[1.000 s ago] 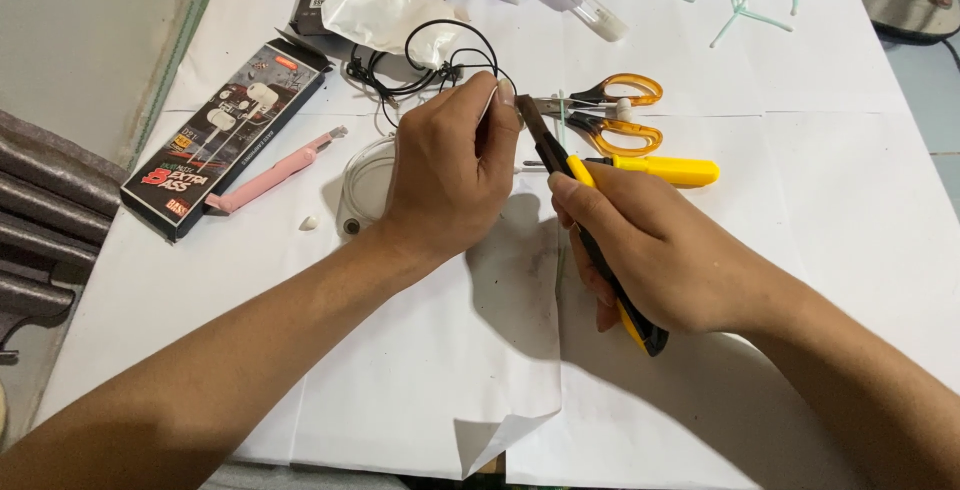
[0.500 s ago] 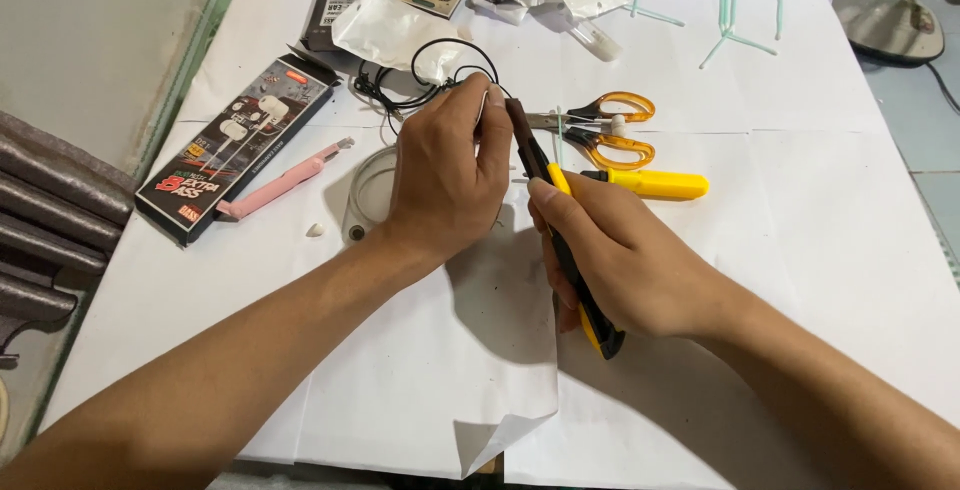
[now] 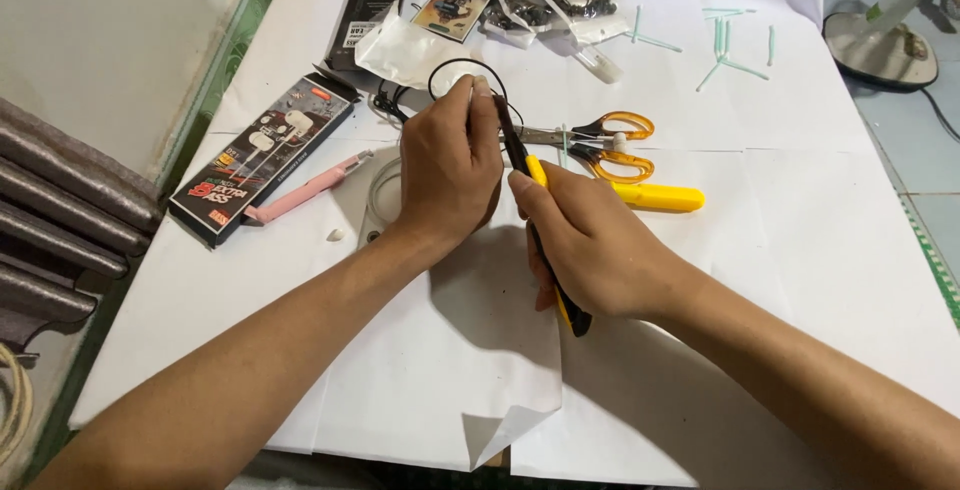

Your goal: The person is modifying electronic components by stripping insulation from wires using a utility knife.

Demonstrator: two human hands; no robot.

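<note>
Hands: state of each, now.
Left hand: closed, pinching a thin black wire.
Right hand: closed on black-and-yellow pliers, their tip at the wire.

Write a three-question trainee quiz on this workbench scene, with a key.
1. True or false: the right hand holds the orange-handled scissors.
2. What does the left hand pinch? A) black wire B) pink cutter C) green stick
3. Fill in: the pink cutter lies to the ___ of the left hand.

Key: 1 false, it holds black-and-yellow pliers; 2 A, the black wire; 3 left.
</note>
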